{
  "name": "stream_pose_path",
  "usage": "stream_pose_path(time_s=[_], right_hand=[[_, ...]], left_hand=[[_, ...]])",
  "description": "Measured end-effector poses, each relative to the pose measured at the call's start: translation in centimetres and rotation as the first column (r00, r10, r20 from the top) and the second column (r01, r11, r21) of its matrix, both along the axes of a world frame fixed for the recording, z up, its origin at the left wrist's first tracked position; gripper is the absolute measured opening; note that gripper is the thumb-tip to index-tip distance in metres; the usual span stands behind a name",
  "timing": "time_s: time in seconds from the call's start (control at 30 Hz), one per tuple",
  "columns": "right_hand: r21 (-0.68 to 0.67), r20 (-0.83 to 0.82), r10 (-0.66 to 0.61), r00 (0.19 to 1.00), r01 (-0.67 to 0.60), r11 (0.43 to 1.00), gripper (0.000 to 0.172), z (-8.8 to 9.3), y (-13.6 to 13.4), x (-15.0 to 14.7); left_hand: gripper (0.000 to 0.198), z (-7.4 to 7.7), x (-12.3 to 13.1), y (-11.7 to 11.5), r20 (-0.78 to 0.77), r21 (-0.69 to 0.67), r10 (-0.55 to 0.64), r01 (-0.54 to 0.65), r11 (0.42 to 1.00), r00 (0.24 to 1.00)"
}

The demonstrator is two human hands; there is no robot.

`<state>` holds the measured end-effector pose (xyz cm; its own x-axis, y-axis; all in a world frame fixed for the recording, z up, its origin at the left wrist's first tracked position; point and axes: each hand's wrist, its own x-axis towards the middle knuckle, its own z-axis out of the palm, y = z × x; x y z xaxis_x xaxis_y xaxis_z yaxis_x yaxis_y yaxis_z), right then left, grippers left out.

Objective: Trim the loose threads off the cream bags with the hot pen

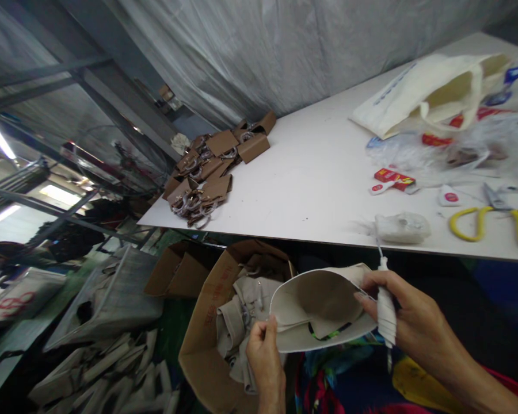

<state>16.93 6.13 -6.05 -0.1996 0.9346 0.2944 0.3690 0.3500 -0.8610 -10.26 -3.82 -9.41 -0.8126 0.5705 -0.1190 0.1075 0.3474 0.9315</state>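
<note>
My left hand [264, 352] pinches the lower left edge of a beige fabric piece [319, 307], curved like a cap or small bag, held above my lap. My right hand [408, 319] grips the piece's right edge together with a white tool [387, 313] whose thin tip points up. Both hands are closed. A green and black strip shows under the fabric's lower fold.
An open cardboard box [207, 322] of beige fabric pieces stands below my hands. On the white table [311, 184] lie brown cardboard tags with rings [211, 167], a cream tote bag [427, 92], yellow-handled scissors [492, 221], a red packet [392, 178] and a white wad [403, 227].
</note>
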Motion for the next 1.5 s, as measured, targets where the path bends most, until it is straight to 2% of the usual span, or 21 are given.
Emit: stream_pose_path(time_s=[0.2, 0.63, 0.73, 0.87, 1.03, 1.2, 1.27, 1.33, 1.4, 1.43, 1.47, 1.5], right_hand=[[-0.002, -0.024, 0.011, 1.0, -0.011, 1.0, 0.01, 0.6, 0.0, 0.0], [0.001, -0.043, 0.013, 0.999, -0.012, 1.0, 0.009, 0.3, 0.0, 0.2], [-0.015, -0.063, 0.017, 0.998, -0.018, 1.0, 0.009, 0.3, 0.1, 0.2], [-0.021, -0.085, 0.014, 0.996, -0.016, 1.0, 0.008, 0.1, 0.4, 0.3], [-0.02, -0.1, -0.01, 0.995, 0.008, 1.0, 0.01, 0.0, 0.7, 0.4], [-0.038, -0.114, -0.027, 0.993, 0.023, 0.999, 0.011, -0.3, 0.7, 0.5], [-0.028, -0.125, -0.024, 0.992, 0.021, 0.999, 0.01, -0.3, 0.8, 0.6], [-0.023, -0.143, 0.011, 0.99, -0.014, 1.0, 0.009, -0.1, 0.9, 0.8], [-0.017, -0.157, 0.079, 0.984, -0.083, 0.996, 0.009, 0.5, 1.0, 0.9], [-0.01, -0.161, 0.117, 0.98, -0.12, 0.993, 0.009, 1.0, 1.1, 0.9], [0.0, -0.165, 0.155, 0.974, -0.158, 0.987, 0.009, 1.6, 1.1, 0.8], [0.012, -0.167, 0.191, 0.967, -0.192, 0.981, 0.008, 2.2, 1.2, 0.7]], left_hand=[[0.055, -0.5, -0.2, -0.2, 0.025, -0.004, -0.02, 0.021, 1.0, 0.999], [0.05, -0.6, 0.2, -0.3, 0.135, 0.059, -0.04, 0.032, 0.998, 0.99], [0.06, -0.6, 0.1, -0.3, 0.21, 0.083, -0.012, -0.005, 0.997, 0.978], [0.075, -0.6, 0.1, -0.5, 0.366, 0.17, -0.084, 0.022, 0.985, 0.927], [0.06, -0.7, -0.2, -0.4, 0.315, 0.162, -0.115, 0.066, 0.985, 0.942], [0.052, -0.5, -0.6, -0.3, 0.235, 0.181, -0.082, 0.039, 0.983, 0.969], [0.048, 0.2, -0.8, -0.3, 0.13, 0.159, -0.086, 0.065, 0.985, 0.988], [0.038, 1.6, -1.0, 0.0, -0.061, 0.108, -0.141, 0.147, 0.983, 0.988], [0.021, 3.7, -1.1, 0.9, -0.276, 0.094, -0.254, 0.289, 0.953, 0.927], [0.014, 5.1, -1.1, 1.6, -0.367, 0.141, -0.298, 0.37, 0.918, 0.881], [0.012, 6.5, -0.9, 2.4, -0.437, 0.16, -0.386, 0.493, 0.855, 0.812], [0.018, 8.0, -0.5, 3.3, -0.489, 0.138, -0.489, 0.617, 0.774, 0.723]])
